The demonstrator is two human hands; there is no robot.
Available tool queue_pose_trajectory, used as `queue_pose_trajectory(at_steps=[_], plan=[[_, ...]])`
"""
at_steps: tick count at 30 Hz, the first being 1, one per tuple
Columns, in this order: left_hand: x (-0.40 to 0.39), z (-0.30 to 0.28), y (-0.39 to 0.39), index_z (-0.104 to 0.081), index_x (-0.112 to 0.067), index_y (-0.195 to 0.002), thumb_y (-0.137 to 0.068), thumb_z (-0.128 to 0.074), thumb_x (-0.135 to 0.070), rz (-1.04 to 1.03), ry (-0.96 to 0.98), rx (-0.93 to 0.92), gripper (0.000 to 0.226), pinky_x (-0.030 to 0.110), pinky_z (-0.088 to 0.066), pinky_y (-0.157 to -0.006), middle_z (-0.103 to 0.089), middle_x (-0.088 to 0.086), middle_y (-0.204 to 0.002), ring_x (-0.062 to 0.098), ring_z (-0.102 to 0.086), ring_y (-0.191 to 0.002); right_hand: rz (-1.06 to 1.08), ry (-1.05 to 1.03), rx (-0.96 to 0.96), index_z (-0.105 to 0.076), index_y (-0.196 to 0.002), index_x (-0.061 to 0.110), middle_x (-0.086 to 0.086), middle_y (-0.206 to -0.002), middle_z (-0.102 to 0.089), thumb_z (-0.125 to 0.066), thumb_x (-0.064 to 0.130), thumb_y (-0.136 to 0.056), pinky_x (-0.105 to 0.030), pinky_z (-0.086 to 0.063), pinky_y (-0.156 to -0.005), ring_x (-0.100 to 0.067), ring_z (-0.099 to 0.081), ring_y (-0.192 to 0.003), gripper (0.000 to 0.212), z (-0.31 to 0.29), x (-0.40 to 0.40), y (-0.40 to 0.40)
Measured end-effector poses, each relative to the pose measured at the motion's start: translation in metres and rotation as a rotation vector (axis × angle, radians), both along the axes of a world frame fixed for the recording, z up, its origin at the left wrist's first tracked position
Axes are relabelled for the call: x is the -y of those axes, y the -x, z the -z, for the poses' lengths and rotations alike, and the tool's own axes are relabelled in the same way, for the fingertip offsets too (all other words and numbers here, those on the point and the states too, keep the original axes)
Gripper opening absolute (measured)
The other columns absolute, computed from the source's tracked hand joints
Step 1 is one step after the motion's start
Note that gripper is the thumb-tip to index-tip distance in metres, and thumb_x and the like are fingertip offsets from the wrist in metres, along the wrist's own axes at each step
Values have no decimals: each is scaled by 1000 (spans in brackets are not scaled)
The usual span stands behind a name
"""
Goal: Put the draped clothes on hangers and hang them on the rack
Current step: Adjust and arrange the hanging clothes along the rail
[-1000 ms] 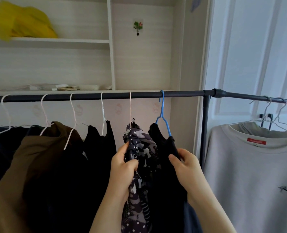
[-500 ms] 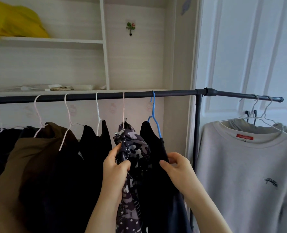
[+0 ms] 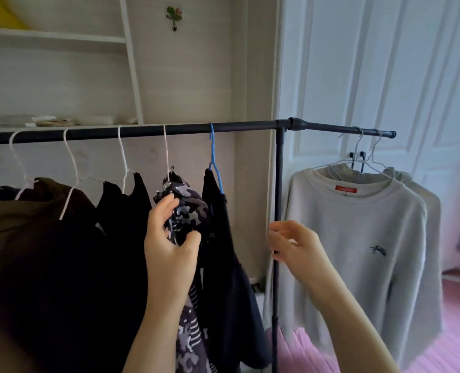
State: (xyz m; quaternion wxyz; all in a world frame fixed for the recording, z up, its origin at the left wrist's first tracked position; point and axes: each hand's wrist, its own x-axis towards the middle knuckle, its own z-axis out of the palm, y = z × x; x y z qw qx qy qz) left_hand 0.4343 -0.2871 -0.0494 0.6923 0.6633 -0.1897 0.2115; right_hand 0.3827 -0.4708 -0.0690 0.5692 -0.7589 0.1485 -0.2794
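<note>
A black rack bar [image 3: 245, 127] runs across the view. A camouflage-patterned garment [image 3: 193, 211] hangs from a white hanger [image 3: 166, 154], and my left hand [image 3: 169, 238] grips its upper fabric. Right of it a black garment [image 3: 220, 251] hangs on a blue hanger [image 3: 214, 160]. My right hand [image 3: 296, 246] floats free in front of the rack's upright post [image 3: 278, 184], fingers loosely spread, touching nothing. Further left hang black and brown garments [image 3: 48, 211] on white hangers.
Two grey sweatshirts [image 3: 358, 238] hang on wire hangers at the rack's right end, before white doors. Wall shelves [image 3: 56, 39] sit behind the rack. A pink surface [image 3: 455, 332] lies at the lower right.
My right hand has let go of the black garment on the blue hanger and moved right, away from it. My left hand keeps hold of the camouflage garment. The view has swung right.
</note>
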Motion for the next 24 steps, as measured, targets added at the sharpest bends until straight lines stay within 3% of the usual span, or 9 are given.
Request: queue_pose_trajectory(at_steps=[5, 9, 13, 16, 18, 24], plan=[[59, -16, 22, -56, -26, -120, -75, -58, 0, 116, 20, 115, 52, 27, -36, -107, -61, -14, -122, -3, -51, -119, 137, 77, 63, -65, -100, 22, 4, -89, -67, -57, 13, -90, -46, -54, -88, -22, -66, -90, 16, -13, 57, 24], [136, -25, 33, -60, -24, -114, -82, -56, 8, 385, 7, -25, 46, 20, -47, -94, -65, -7, -113, -1, -59, -108, 283, 111, 95, -65, -98, 24, 0, -93, -69, -56, 16, -89, -46, -55, -85, -22, -66, -94, 16, -27, 133, 48], [230, -20, 33, -63, -20, -109, -74, -62, -3, 514, -2, -180, 39, 22, -51, -82, -68, -1, -104, 10, -62, -97, 372, 146, 94, -67, -101, 21, 4, -90, -69, -54, 20, -88, -45, -55, -87, -18, -65, -90, 19, -33, 210, 60], [306, -14, 30, -65, -17, -104, -75, -61, -2, 519, 0, -257, 33, 22, -46, -73, -67, -3, -98, 11, -59, -85, 404, 195, 70, -66, -95, 26, 7, -85, -67, -55, 21, -87, -43, -56, -82, -19, -66, -88, 15, -38, 269, 57], [352, -11, 29, -65, -16, -103, -77, -62, -3, 493, -5, -301, 29, 24, -47, -74, -66, -4, -97, 12, -57, -82, 410, 211, 51, -65, -91, 27, 6, -81, -66, -53, 18, -87, -43, -56, -80, -25, -66, -87, 15, -42, 308, 50], [471, -2, 29, -58, -16, -116, -81, -66, -21, 390, -80, -344, 36, 20, -42, -82, -58, -3, -113, 11, -55, -101, 461, 237, -18, -66, -109, 8, -8, -108, -67, -48, 13, -90, -35, -47, -89, -27, -60, -102, 26, -48, 412, 36]])
